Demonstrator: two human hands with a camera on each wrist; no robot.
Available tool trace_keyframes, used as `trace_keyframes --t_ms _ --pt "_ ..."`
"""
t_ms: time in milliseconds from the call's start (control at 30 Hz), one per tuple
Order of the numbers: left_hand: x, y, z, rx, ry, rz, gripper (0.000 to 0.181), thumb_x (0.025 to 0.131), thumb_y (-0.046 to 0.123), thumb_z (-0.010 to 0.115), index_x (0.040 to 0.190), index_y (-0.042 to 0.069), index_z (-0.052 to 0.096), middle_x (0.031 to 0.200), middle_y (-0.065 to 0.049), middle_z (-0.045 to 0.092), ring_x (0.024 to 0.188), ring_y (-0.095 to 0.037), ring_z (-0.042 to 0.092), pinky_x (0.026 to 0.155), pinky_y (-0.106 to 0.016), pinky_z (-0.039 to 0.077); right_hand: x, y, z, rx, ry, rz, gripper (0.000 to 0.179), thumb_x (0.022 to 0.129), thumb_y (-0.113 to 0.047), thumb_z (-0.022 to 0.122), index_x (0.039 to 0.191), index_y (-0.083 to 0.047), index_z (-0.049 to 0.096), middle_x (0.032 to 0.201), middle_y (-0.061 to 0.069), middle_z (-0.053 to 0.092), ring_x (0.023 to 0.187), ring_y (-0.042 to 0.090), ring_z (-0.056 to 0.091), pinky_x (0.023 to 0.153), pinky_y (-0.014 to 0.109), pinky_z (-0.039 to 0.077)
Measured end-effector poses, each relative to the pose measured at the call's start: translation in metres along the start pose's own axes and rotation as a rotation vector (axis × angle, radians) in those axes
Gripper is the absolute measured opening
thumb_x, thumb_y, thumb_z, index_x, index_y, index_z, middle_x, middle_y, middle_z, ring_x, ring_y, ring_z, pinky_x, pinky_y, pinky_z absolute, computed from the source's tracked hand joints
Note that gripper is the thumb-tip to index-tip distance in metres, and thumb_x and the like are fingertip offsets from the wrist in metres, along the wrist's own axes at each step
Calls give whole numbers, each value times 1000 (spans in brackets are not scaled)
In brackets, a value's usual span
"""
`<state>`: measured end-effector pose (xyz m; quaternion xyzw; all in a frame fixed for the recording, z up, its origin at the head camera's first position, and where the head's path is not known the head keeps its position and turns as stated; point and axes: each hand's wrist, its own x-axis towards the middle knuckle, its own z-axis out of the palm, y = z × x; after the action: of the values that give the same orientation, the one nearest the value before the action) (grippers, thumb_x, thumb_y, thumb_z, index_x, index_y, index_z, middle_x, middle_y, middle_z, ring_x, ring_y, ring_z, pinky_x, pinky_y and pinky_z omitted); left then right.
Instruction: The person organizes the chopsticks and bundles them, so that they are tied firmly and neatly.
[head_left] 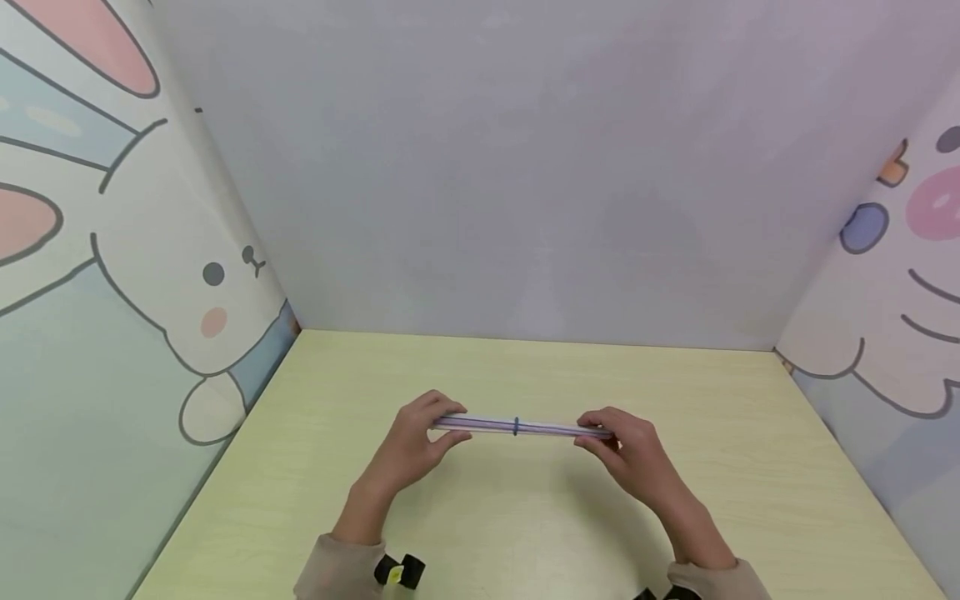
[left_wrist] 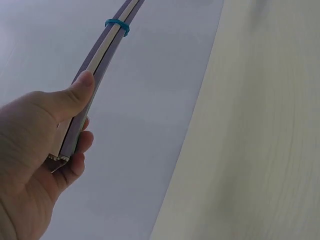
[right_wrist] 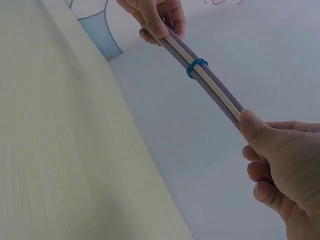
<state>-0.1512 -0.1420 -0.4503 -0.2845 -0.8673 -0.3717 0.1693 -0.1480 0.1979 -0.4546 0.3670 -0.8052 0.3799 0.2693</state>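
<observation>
Both hands hold a long, slim bundle [head_left: 487,425] of purple-grey and cream strips level above the table. A teal rubber band [head_left: 516,426] loops round its middle. My left hand [head_left: 415,439] pinches the left end, thumb on the near side and fingers behind; in the left wrist view small metallic bits show at that end of the bundle [left_wrist: 102,57]. At the opposite end, my right hand [head_left: 632,454] pinches it between thumb and fingers. The right wrist view shows the bundle [right_wrist: 216,90] slanting between the two hands, the rubber band [right_wrist: 197,67] about halfway.
A pale yellow wood-grain table [head_left: 525,517] lies below the hands. Behind it rises a plain grey wall [head_left: 525,167]. Side panels with cartoon animals, a rabbit [head_left: 187,250] on the left among them, border the table. Dark wrist straps [head_left: 399,572] sit at the sleeves.
</observation>
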Motion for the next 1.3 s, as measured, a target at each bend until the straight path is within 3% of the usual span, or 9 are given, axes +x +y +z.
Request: trace_keyframes --t_ms 133,300,500,633,867,1133,1300 --pt "0 -11 10 31 -23 -50 31 80 17 85 108 11 72 99 7 65 88 -6 61 78 -30 54 -6 12 5 0 -26 22 40 70 12 84 102 -7 70 93 -2 63 68 4 53 57 18 42" --pt "-3 -22 21 52 -102 -128 32 83 18 82 111 9 72 99 7 65 89 -7 61 81 -33 53 -18 28 18 -59 -89 96 37 71 12 83 100 -5 70 93 -3 66 74 4 63 66 15 50" --pt "-4 -31 28 26 -143 -132 31 87 8 78 117 6 70 105 2 62 93 -13 61 83 -36 52 -26 42 27 -58 -106 125 36 71 18 80 100 -2 70 93 3 68 78 12 68 67 24 57" --pt "-3 -41 35 61 -151 -155 28 90 7 74 118 9 70 109 1 59 96 -14 59 85 -37 51 -26 51 31 -76 -119 146 35 73 19 78 101 -1 71 95 4 69 81 17 68 68 28 58" --pt "-2 -57 50 161 -174 -240 28 92 12 73 119 12 70 108 1 63 100 -18 61 91 -41 50 -25 59 41 -226 -191 252 30 76 9 81 100 -9 73 94 -1 70 82 16 64 73 34 54" --pt "-3 -61 57 283 -166 -247 27 94 15 72 120 12 70 111 -1 66 106 -23 61 95 -46 45 -23 64 49 -251 -250 356 32 80 7 79 109 -5 72 96 4 72 87 20 65 78 41 53" --pt "-2 -59 56 296 -184 -285 31 96 15 69 126 11 67 117 -4 65 111 -25 61 97 -47 45 -23 63 49 -232 -254 374 37 81 8 77 115 -3 68 102 7 69 94 24 66 83 45 54"
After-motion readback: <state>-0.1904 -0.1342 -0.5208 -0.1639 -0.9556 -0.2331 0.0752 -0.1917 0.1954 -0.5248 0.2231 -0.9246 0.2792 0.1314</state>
